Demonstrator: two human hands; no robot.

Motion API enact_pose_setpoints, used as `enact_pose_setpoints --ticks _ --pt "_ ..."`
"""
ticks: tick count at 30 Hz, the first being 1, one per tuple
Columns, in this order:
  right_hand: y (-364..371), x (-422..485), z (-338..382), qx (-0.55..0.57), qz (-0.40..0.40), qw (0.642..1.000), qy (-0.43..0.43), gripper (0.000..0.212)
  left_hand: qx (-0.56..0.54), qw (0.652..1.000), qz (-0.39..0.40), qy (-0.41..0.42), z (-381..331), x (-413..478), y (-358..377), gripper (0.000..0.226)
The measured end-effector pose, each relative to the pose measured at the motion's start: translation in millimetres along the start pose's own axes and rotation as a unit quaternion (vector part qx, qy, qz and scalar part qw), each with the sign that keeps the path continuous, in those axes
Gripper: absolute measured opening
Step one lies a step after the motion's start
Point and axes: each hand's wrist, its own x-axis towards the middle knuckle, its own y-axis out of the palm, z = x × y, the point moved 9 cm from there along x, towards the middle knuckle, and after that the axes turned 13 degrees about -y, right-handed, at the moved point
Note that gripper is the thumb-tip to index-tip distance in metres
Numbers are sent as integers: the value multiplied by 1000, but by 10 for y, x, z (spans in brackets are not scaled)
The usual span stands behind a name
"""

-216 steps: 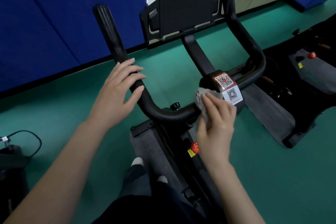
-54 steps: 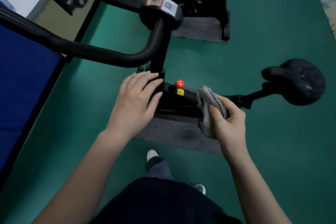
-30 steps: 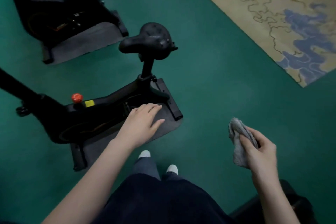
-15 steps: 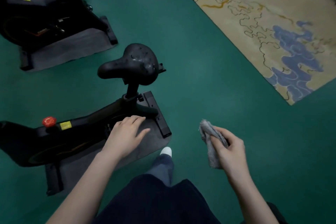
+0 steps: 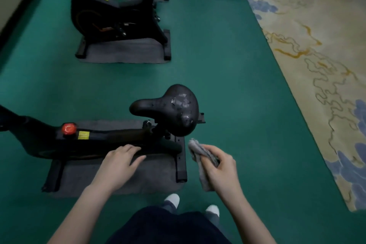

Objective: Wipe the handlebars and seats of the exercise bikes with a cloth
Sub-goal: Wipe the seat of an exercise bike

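The black seat (image 5: 170,109) of the near exercise bike (image 5: 89,142) sits at the centre, its top shiny with wet patches. My right hand (image 5: 219,168) hangs just below and right of the seat, shut on a crumpled grey cloth (image 5: 200,158) that does not touch the seat. My left hand (image 5: 120,162) hovers flat with fingers apart over the bike's frame, holding nothing. The handlebars are out of view to the left.
A second black bike (image 5: 114,16) stands on a grey mat (image 5: 126,51) further back. The near bike rests on its own grey mat (image 5: 118,180). Green floor (image 5: 227,65) surrounds them; a patterned beige rug (image 5: 316,55) lies at right. My feet (image 5: 174,200) are below.
I have turned from the handlebars to the seat end of the bike. In the last second the seat has come closer to centre and my right hand with the cloth has moved up near it.
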Motion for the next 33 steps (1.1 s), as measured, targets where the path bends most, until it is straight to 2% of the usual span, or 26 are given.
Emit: enact_pose_setpoints --ticks 6,12,17,21,26,29,33 --pt "-132 415 -105 8 82 995 -54 40 -93 989 -11 -118 -17 -42 60 44" --pt "-930 860 -528 18 156 985 -66 28 -141 966 -22 -214 -698 -86 400 46" --pt "-1865 1261 -905 22 163 984 -64 34 -178 947 -44 -263 -1517 -56 576 50" --pt "-2288 1547 -1214 29 152 987 -38 32 -165 947 -66 -268 -1993 18 566 50" --pt "-2184 1792 -1274 27 210 976 -48 32 -144 936 -87 -309 -2141 -18 622 50" --pt "-1957 1921 -1193 29 266 962 -60 31 -133 926 -90 -341 -2095 -34 693 52" --pt "-1694 2229 -1089 17 300 950 -88 31 -148 906 -95 -385 -1955 83 704 57"
